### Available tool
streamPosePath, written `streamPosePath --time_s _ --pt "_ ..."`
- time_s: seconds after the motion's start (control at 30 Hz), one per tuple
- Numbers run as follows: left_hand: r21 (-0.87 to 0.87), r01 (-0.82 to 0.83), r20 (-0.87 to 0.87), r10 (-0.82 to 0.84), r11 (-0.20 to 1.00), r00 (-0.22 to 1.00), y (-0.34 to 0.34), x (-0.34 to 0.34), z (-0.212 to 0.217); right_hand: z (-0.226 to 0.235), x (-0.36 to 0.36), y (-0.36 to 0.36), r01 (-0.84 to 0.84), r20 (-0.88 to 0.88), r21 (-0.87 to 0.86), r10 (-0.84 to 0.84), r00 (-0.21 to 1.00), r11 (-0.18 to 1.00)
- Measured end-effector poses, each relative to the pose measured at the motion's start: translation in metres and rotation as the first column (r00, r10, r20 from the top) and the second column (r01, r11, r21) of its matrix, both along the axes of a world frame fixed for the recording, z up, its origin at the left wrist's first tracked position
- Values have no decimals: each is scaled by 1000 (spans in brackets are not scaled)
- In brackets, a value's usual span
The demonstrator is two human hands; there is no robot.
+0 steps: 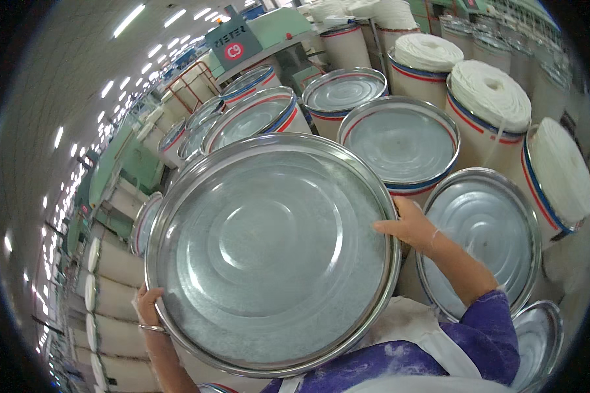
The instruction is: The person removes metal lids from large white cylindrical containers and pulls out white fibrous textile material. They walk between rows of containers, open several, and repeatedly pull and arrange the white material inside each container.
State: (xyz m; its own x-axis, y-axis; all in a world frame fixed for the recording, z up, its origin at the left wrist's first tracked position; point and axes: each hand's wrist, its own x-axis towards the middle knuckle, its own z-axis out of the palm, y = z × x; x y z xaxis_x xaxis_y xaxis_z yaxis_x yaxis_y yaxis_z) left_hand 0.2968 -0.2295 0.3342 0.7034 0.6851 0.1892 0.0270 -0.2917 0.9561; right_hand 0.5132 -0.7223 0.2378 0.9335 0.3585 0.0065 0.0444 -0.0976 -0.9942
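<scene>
Left hand [149, 305] and right hand [410, 226] grip a large can [275, 249] — at opposite sides.

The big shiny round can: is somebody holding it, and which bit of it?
Yes, the big sliver can is held by its metal rim: left hand low on the left, right hand on the right.
</scene>
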Motion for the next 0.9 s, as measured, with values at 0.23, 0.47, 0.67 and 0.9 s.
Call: streamPosePath --time_s 0.23,0.47,0.67,0.9 --pt "-114 -78 -105 66 990 992 -26 -10 -82 -11 -2 -17 135 147 -227 -103 984 965" --pt "-46 -6 -81 2 999 997 -4 35 -106 -25 -12 3 223 245 -271 -157 957 937" --pt "37 -63 -313 72 997 947 59 -20 -130 21 -30 82 648 869 -485 239 434 587" --pt "682 -119 -727 686 722 -7 152 -246 -237 34 -51 205 -47 547 -741 644 535 669"
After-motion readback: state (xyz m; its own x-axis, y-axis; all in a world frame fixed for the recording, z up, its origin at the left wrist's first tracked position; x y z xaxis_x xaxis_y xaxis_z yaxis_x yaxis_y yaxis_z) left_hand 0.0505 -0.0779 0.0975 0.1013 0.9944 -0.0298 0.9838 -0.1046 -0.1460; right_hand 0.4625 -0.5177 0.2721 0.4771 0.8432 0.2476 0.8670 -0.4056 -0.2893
